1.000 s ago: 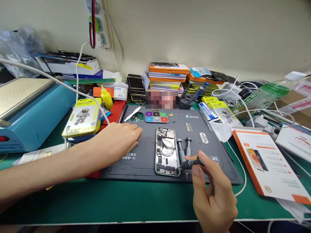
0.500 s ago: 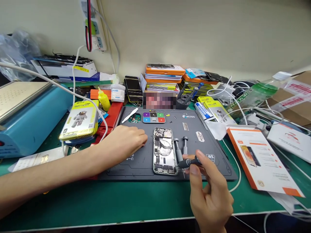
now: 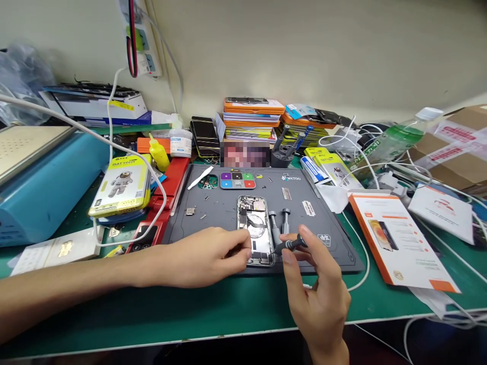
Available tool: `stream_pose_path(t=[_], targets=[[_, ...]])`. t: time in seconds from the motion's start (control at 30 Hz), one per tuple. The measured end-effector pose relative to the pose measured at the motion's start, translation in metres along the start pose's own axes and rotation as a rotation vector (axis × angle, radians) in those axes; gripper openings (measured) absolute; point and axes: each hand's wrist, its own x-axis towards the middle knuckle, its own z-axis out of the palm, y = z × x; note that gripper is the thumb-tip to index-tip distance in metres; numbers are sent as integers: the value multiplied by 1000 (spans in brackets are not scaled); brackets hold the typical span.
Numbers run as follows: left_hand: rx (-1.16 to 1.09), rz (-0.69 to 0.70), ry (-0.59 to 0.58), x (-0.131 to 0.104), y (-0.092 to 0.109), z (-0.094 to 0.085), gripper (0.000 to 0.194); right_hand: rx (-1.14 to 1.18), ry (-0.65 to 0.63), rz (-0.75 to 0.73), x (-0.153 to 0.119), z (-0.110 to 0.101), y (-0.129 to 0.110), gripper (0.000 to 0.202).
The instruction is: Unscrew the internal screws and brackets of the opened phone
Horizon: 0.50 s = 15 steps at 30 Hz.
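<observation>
An opened phone (image 3: 258, 230) lies on the dark grey work mat (image 3: 224, 203), its inner parts showing. My right hand (image 3: 317, 284) grips a dark screwdriver (image 3: 292, 245) between thumb and fingers, its tip at the phone's lower right edge. My left hand (image 3: 224, 253) is closed with the fingertips over the phone's lower left side; whatever they hold is too small or hidden to make out. Two more grey screwdrivers (image 3: 285, 220) lie just right of the phone. Small metal parts (image 3: 190, 211) are on the mat to the left.
Behind the phone lie a coloured square tray (image 3: 238, 181), a white pry tool (image 3: 200, 178) and a screwdriver holder (image 3: 281, 154). Battery boxes (image 3: 122, 185) and a blue machine (image 3: 49, 187) stand left. An orange-white box (image 3: 403, 243) and white cables are at the right.
My left hand has moved right and toward me, from the mat to the phone's lower left edge, uncovering small parts. My right hand still holds the screwdriver at the phone. The view has shifted slightly.
</observation>
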Motion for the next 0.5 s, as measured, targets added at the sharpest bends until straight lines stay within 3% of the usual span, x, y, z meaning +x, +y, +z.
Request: stream_pose_path(t=[0.1,0.27,0.5], targets=[[-173,17,-10,3,-7,4,25,-5,-9,18,0,0,-1,82],[-524,-103,21,10,-24,3,41,-13,-39,32,0,-1,-2,80],[-638,-119,-26,9,-24,3,37,-29,-41,108,0,-1,-3,75]])
